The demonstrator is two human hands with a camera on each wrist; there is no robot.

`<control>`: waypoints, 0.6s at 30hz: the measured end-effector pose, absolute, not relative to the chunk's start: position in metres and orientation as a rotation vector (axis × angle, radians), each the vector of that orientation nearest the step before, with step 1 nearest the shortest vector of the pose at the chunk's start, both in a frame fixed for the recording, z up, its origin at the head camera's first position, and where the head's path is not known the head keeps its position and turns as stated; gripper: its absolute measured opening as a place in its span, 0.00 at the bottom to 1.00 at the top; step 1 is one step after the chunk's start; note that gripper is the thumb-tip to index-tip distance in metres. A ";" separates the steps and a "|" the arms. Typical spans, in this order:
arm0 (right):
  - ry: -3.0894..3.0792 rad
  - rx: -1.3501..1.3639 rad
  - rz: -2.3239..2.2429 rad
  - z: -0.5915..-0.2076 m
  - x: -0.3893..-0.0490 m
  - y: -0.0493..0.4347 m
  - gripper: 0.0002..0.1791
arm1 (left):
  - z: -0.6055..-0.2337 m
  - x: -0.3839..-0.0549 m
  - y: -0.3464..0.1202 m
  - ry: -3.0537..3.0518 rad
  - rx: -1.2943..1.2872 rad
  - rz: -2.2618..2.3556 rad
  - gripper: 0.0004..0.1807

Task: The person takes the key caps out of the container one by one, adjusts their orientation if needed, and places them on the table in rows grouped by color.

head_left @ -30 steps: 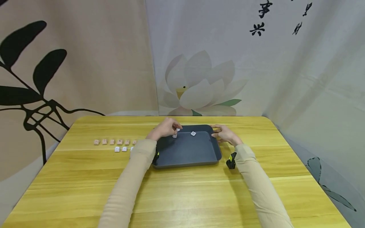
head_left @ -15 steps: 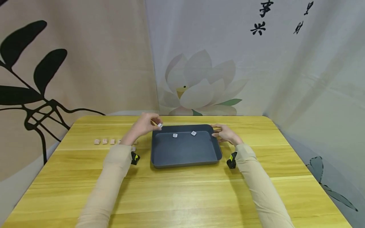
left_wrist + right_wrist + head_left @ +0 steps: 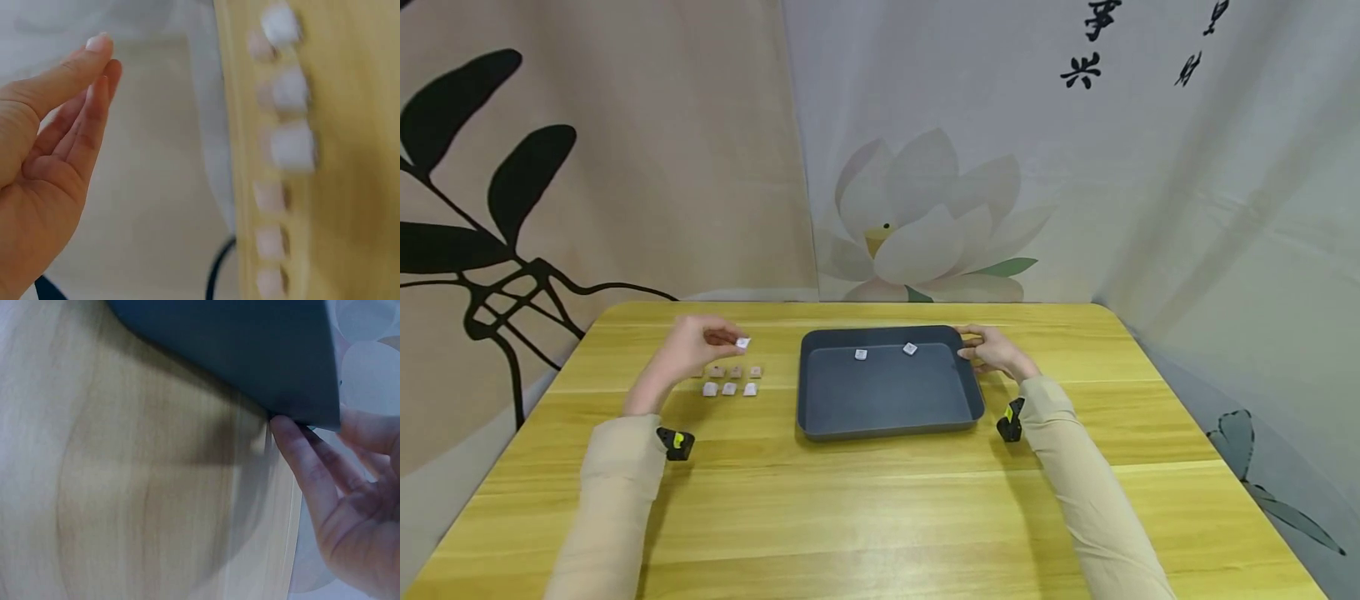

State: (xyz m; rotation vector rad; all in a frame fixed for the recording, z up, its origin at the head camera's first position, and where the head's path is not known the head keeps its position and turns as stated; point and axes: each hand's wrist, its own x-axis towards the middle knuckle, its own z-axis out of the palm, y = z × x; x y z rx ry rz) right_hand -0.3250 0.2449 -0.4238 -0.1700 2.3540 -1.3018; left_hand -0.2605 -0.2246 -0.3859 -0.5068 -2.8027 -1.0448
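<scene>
My left hand (image 3: 696,343) pinches a small white keycap (image 3: 742,343) between thumb and fingertips, held above the table left of the tray. In the left wrist view the fingers hide that keycap. Close below stands a row of pinkish keycaps (image 3: 736,372), partly covered by the hand, with three white keycaps (image 3: 729,389) in front. Two more white keycaps, a left one (image 3: 861,355) and a right one (image 3: 910,349), lie inside the dark grey tray (image 3: 887,433). My right hand (image 3: 992,350) grips the tray's far right corner, thumb and fingertips against its outer wall.
The wooden table (image 3: 880,517) reaches back to a printed curtain (image 3: 925,150) along its far edge. Black wrist cameras, a left one (image 3: 676,443) and a right one (image 3: 1010,421), stick out from the sleeves.
My left hand has moved left, out of the tray and over to the keycap rows, carrying the white keycap. One keycap stays behind where the hand was. The right hand keeps its place.
</scene>
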 end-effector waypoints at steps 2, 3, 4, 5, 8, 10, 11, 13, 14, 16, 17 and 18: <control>2.359 -0.162 -1.298 -0.423 -0.325 0.245 0.31 | -0.389 -0.256 -0.239 -2.817 -0.471 -1.003 0.11; 2.362 -0.159 -1.295 -0.423 -0.325 0.245 0.31 | -0.390 -0.253 -0.246 -2.830 -0.448 -0.981 0.11; 2.364 -0.155 -1.294 -0.423 -0.325 0.245 0.31 | -0.391 -0.251 -0.252 -2.846 -0.422 -0.948 0.11; 2.368 -0.158 -1.288 -0.423 -0.325 0.245 0.31 | -0.392 -0.248 -0.258 -2.861 -0.399 -0.919 0.10; 2.374 -0.152 -1.280 -0.422 -0.325 0.245 0.31 | -0.397 -0.243 -0.273 -2.915 -0.347 -0.865 0.10; 2.371 -0.154 -1.279 -0.422 -0.325 0.246 0.31 | -0.402 -0.240 -0.281 -2.958 -0.307 -0.836 0.11; 2.367 -0.156 -1.282 -0.422 -0.325 0.246 0.31 | -0.405 -0.239 -0.284 -2.980 -0.298 -0.835 0.10; 2.354 -0.164 -1.292 -0.422 -0.325 0.246 0.31 | -0.410 -0.239 -0.289 -3.022 -0.284 -0.841 0.10; 2.347 -0.168 -1.298 -0.423 -0.325 0.246 0.31 | -0.412 -0.239 -0.291 -3.040 -0.276 -0.845 0.10; 2.335 -0.174 -1.307 -0.423 -0.325 0.246 0.31 | -0.417 -0.239 -0.293 -3.066 -0.282 -0.864 0.09; 2.332 -0.175 -1.312 -0.423 -0.325 0.246 0.31 | -0.418 -0.238 -0.293 -3.075 -0.286 -0.873 0.09; 2.334 -0.177 -1.310 -0.424 -0.325 0.246 0.31 | -0.420 -0.238 -0.293 -3.083 -0.283 -0.881 0.09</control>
